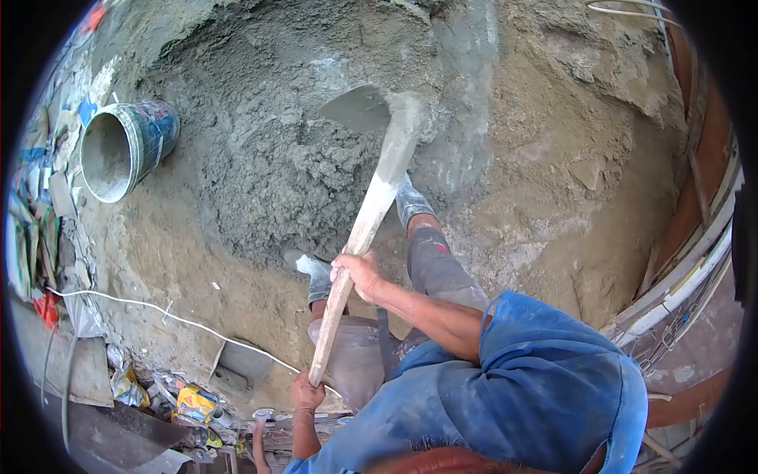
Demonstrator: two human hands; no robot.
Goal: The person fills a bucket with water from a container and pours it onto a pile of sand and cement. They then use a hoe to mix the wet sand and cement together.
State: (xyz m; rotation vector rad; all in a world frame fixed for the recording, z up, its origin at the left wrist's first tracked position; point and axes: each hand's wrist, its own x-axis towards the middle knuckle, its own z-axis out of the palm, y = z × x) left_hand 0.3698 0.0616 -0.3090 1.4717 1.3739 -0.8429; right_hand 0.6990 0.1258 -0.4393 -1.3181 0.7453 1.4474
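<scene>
Both hands grip the wooden handle of a long hoe, which slants from lower left up to the right. My right hand wraps the handle near its middle, and my left hand is closed round its lower end. The hoe's broad, mortar-coated blade is over a heap of wet grey mortar in front of my feet. One mortar-smeared boot stands at the heap's near edge; the other is farther forward beside the handle.
Left of the mortar, a mortar-crusted bucket lies tipped with its mouth facing left. A white cable crosses the ground behind my feet. Rubbish and a yellow bag lie at lower left. Sandy material spreads to the right, bordered by boards.
</scene>
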